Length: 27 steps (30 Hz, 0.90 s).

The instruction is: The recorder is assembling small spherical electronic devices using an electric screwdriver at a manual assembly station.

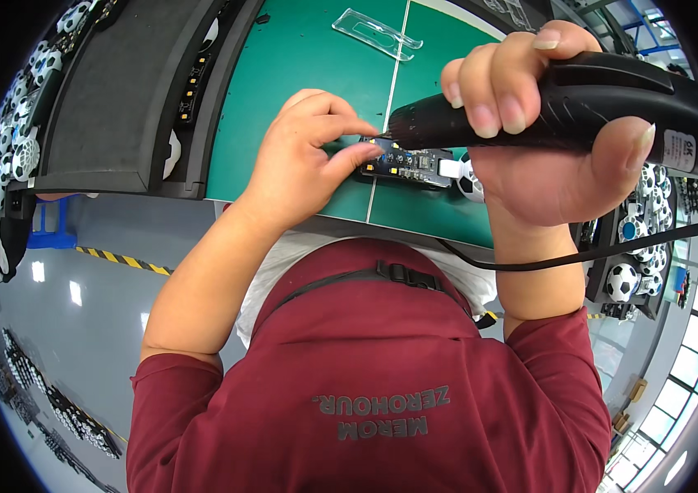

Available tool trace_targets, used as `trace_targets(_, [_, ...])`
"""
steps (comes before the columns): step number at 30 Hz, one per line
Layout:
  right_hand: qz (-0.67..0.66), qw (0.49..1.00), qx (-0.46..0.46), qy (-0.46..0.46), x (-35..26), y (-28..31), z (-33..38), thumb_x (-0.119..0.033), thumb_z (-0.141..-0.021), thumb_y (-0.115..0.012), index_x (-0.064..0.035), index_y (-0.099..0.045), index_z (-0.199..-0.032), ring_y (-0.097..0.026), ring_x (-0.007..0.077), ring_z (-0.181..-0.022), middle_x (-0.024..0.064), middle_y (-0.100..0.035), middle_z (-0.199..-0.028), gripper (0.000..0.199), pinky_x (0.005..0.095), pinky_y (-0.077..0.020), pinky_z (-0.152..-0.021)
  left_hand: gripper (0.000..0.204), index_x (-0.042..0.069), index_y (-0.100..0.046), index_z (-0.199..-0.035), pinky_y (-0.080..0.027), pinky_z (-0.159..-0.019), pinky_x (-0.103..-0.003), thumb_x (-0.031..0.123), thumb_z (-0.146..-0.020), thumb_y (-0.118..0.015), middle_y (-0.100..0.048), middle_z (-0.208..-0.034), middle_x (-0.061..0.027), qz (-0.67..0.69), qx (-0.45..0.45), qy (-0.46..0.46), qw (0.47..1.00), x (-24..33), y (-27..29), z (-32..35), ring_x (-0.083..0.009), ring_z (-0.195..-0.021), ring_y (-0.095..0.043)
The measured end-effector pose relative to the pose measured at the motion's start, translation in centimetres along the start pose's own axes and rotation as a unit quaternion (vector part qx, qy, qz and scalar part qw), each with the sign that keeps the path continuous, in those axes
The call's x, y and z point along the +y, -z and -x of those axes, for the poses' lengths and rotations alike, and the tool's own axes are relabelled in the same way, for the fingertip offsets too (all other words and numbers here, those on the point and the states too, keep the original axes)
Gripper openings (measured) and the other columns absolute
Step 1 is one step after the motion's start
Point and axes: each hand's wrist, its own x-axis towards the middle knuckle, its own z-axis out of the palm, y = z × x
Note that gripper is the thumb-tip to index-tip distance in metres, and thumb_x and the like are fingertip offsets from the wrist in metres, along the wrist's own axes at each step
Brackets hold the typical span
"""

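My right hand (pixel 530 123) is wrapped around a black corded electric screwdriver (pixel 447 119), its body pointing left. Its narrow end reaches the fingertips of my left hand (pixel 308 148), whose thumb and index finger are pinched together over the left end of a black circuit board (pixel 415 164). What lies between those fingertips is too small to make out. Yellow square parts and a white connector (pixel 450 168) sit on the board. At its right end, partly hidden by my right hand, is a black-and-white football-patterned ball (pixel 470 179).
On the green mat (pixel 283 49) lies a clear plastic piece (pixel 378 33) at the far side. A dark tray (pixel 111 90) with another board strip (pixel 193 86) stands left. More football-patterned balls (pixel 622 281) fill a rack at right. The black cord (pixel 562 264) hangs across my right forearm.
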Motion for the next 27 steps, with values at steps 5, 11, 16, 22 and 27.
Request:
trace_targets(5, [0.005,1.000,-0.016,0.009,0.6,-0.6,0.2,-0.065,-0.096,-0.053,-0.0083,-0.057,-0.129,-0.056,0.0148,-0.070,0.0013,-0.060,-0.079,0.066,0.0328,-0.0417,-0.072,0.020,0.003,-0.074,-0.093,-0.046,-0.084,-0.033,0.006,-0.074,-0.081,-0.067,-0.093,-0.0042,0.000,-0.005,-0.020,1.000,-0.3,0.3,0.3,-0.0213,-0.092,-0.057])
trace_targets(11, [0.047,0.998,0.008,0.029,0.9,-1.0,0.8,-0.063,-0.096,-0.055,-0.0068,-0.057,-0.125,-0.055,0.0138,-0.066,0.0013,-0.059,-0.076,0.064,0.0317,-0.0418,-0.068,0.028,0.008,-0.076,-0.102,-0.047,-0.090,-0.035,0.013,-0.076,-0.084,-0.067,-0.102,-0.0026,-0.005,-0.027,-0.039,0.999,-0.4,0.0,0.1,-0.0214,-0.102,-0.057])
trace_targets(16, [0.100,0.994,0.032,0.020,-0.4,-0.9,1.9,-0.062,-0.095,-0.056,-0.0055,-0.056,-0.122,-0.055,0.0132,-0.063,0.0014,-0.059,-0.074,0.063,0.0307,-0.0417,-0.066,0.038,0.008,-0.074,-0.110,-0.046,-0.096,-0.036,0.014,-0.074,-0.085,-0.067,-0.106,-0.0037,-0.021,-0.011,-0.039,0.999,0.8,-0.5,-0.2,-0.0234,-0.105,-0.057])
trace_targets(22, [0.208,0.975,0.078,-0.024,-2.4,-0.5,3.9,-0.060,-0.094,-0.058,-0.0035,-0.056,-0.119,-0.053,0.0122,-0.059,0.0018,-0.058,-0.072,0.062,0.0285,-0.0412,-0.062,0.044,0.007,-0.073,-0.114,-0.045,-0.099,-0.036,0.015,-0.072,-0.086,-0.067,-0.107,-0.0043,-0.090,-0.106,-0.022,0.990,0.8,-0.3,-0.2,-0.0247,-0.106,-0.058])
trace_targets(27, [0.233,0.966,0.108,-0.020,-2.3,-1.0,4.5,-0.058,-0.093,-0.061,-0.0034,-0.057,-0.117,-0.052,0.0120,-0.057,0.0018,-0.057,-0.070,0.059,0.0278,-0.0412,-0.059,0.043,0.008,-0.073,-0.114,-0.044,-0.102,-0.037,0.018,-0.074,-0.086,-0.067,-0.107,-0.0034,-0.095,-0.115,-0.011,0.989,0.9,-0.4,-0.3,-0.0244,-0.108,-0.058])
